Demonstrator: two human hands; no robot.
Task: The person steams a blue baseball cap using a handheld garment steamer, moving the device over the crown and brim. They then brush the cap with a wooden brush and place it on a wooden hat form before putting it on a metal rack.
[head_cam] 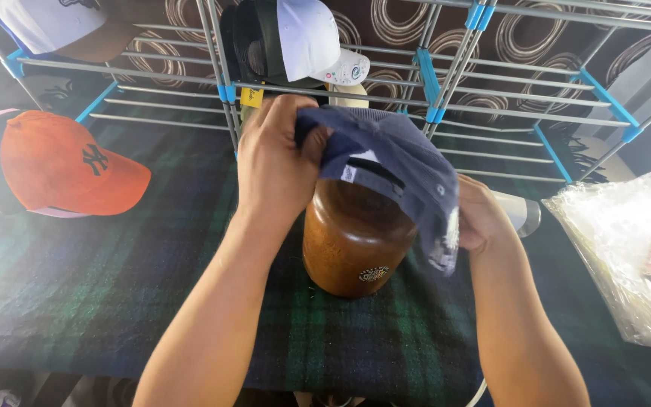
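A faded blue-grey cap (393, 162) sits partly over the top of a rounded brown wooden block (352, 245) standing on a dark plaid cloth (114, 279). My left hand (273, 162) grips the cap's left edge, thumb against the fabric. My right hand (478, 215) holds the cap's right lower edge, fingers tucked behind it. The cap tilts down to the right and hides the block's top.
An orange cap (62, 166) lies on a stack at the left. White and dark caps (295, 41) hang on a metal wire rack with blue joints (431, 83) behind. Clear plastic bags (627, 241) lie at the right. A white object (521, 211) pokes out behind my right hand.
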